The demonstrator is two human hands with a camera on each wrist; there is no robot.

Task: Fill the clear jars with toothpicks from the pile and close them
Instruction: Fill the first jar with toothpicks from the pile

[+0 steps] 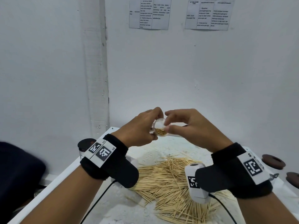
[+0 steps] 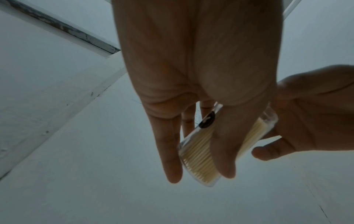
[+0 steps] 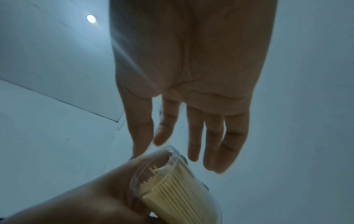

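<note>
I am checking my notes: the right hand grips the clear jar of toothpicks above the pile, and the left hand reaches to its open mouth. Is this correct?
The hands are swapped. In the left wrist view, the left hand grips the clear jar; the right hand reaches to its open mouth, above the pile.

The jar [image 3: 172, 186] is clear, glossy plastic. Pale matt wood toothpicks [image 1: 169, 180] lie on a white worktop [image 1: 145, 152], rough-speckled.

Each bare arm wears a thick black wrist band [image 1: 111, 160] with a white tag [image 1: 98, 151] of black square codes. A small white camera box [image 1: 196, 181] hangs under the right band [image 1: 233, 173], with a black cable [image 1: 224, 209] trailing from it.
</note>
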